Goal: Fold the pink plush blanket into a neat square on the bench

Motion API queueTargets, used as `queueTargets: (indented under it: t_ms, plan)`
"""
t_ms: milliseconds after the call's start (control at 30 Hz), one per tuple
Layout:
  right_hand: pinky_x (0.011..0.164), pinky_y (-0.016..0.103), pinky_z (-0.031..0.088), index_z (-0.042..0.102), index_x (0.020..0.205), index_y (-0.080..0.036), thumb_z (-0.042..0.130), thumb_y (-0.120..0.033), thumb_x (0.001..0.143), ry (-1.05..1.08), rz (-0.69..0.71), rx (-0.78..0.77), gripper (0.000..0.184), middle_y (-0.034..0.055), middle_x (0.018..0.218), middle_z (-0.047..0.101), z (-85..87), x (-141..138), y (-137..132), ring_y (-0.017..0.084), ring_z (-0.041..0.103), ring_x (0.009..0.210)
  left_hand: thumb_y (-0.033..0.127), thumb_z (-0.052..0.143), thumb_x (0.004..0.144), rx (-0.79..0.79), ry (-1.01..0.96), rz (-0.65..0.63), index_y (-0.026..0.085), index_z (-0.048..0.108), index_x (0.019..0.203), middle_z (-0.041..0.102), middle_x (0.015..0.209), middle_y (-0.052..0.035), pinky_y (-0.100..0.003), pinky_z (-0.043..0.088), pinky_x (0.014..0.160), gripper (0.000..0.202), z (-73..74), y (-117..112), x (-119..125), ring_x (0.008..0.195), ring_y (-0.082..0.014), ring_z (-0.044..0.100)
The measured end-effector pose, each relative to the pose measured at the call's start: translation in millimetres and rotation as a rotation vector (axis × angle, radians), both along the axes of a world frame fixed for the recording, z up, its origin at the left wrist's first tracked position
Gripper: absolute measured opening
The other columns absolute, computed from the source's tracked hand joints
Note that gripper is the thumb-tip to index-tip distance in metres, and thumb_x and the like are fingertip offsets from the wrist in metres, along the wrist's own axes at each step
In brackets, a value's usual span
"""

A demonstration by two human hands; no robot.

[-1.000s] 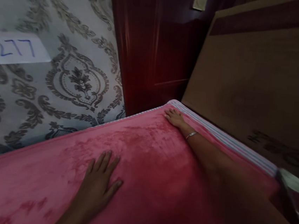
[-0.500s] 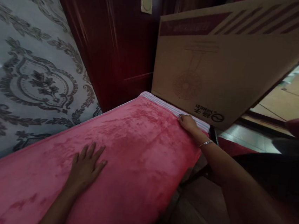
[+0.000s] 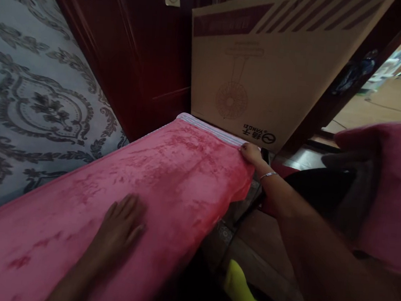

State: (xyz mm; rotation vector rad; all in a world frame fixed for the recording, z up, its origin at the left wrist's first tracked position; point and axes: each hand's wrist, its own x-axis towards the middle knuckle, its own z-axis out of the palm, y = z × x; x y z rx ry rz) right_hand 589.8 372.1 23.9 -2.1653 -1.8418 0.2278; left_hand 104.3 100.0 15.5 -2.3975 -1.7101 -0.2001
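A pink velvety cloth [image 3: 169, 176] is spread over a long padded board, with a grey-and-white striped edge [image 3: 216, 132] showing at the far end. My left hand [image 3: 122, 223] lies on the cloth near the middle, palm down with the fingers stretched out, slightly blurred. At the far right corner, my right hand [image 3: 252, 153] has its fingers curled over the cloth beside the striped edge. A thin bracelet circles the right wrist. The cloth's right side hangs down in loose folds.
A large cardboard box [image 3: 264, 81] leans behind the far end, against a dark red door [image 3: 134, 59]. Patterned wallpaper [image 3: 49, 103] borders the left side. On the right are a pink-covered seat [image 3: 398, 198] and, low down, a yellow-green object [image 3: 240, 289].
The view has turned right and shifted down a little. My right hand has drawn the cloth's corner edge inward, and the right side now hangs more rumpled. The left hand has slid slightly.
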Motion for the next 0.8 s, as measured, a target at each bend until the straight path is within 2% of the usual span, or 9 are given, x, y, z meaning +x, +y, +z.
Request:
queueTargets:
  t_ms: [133, 267, 433, 600, 700, 800]
  plan:
    - [0.091, 0.032, 0.05, 0.074, 0.118, -0.008, 0.04, -0.034, 0.106, 0.03, -0.101, -0.014, 0.045, 0.0226, 0.121, 0.071, -2.5, 13, -10, 0.03, 0.067, 0.114, 0.046, 0.039, 0.099, 0.005, -0.063, 0.016, 0.023, 0.057, 0.147, 0.048, 0.158, -0.0114, -0.056, 0.033, 0.121, 0.057, -11.5, -46, 17, 0.149, -0.0331, 0.04]
    - [0.088, 0.033, 0.051, 0.07, 0.125, -0.01, 0.034, -0.038, 0.107, 0.052, -0.171, 0.006, 0.049, 0.0205, 0.123, 0.07, -11.9, 20, -24, 0.03, 0.067, 0.113, 0.045, 0.039, 0.098, -0.015, -0.102, 0.066, 0.024, 0.052, 0.151, 0.048, 0.158, -0.0108, -0.058, 0.032, 0.121, 0.058, -24.4, -69, 26, 0.148, -0.0333, 0.041]
    - [0.087, 0.032, 0.049, 0.07, 0.119, -0.012, 0.043, -0.033, 0.102, 0.119, -0.17, 0.126, 0.038, 0.0186, 0.119, 0.071, -23.5, 23, -28, 0.028, 0.066, 0.109, 0.043, 0.039, 0.1, -0.048, -0.064, 0.074, 0.025, 0.049, 0.153, 0.041, 0.163, -0.0117, -0.061, 0.031, 0.121, 0.057, -29.1, -79, 35, 0.151, -0.035, 0.037]
    - [0.089, 0.036, 0.049, 0.069, 0.12, -0.011, 0.042, -0.033, 0.1, 0.151, -0.168, 0.14, 0.04, 0.0189, 0.119, 0.069, -28.2, 28, -27, 0.029, 0.062, 0.106, 0.044, 0.038, 0.101, -0.053, -0.024, 0.061, 0.022, 0.047, 0.155, 0.036, 0.164, -0.0146, -0.062, 0.032, 0.119, 0.058, -27.8, -80, 39, 0.152, -0.0366, 0.034]
    - [0.098, 0.043, 0.046, 0.067, 0.124, -0.01, 0.04, -0.029, 0.098, 0.092, -0.163, 0.188, 0.042, 0.0209, 0.128, 0.064, -24.6, 22, -30, 0.033, 0.055, 0.118, 0.045, 0.039, 0.102, -0.076, -0.037, 0.081, 0.023, 0.043, 0.157, 0.035, 0.165, -0.0137, -0.063, 0.03, 0.12, 0.059, -25.0, -81, 42, 0.153, -0.0367, 0.032]
    - [0.108, 0.052, 0.038, 0.061, 0.137, -0.013, 0.038, -0.033, 0.099, 0.012, 0.009, 0.306, 0.049, 0.0204, 0.144, 0.053, -19.4, -2, -41, 0.037, 0.042, 0.134, 0.049, 0.043, 0.101, -0.113, -0.064, 0.097, 0.027, 0.04, 0.158, 0.031, 0.168, -0.0117, -0.063, 0.026, 0.123, 0.062, -20.7, -83, 47, 0.154, -0.0363, 0.028]
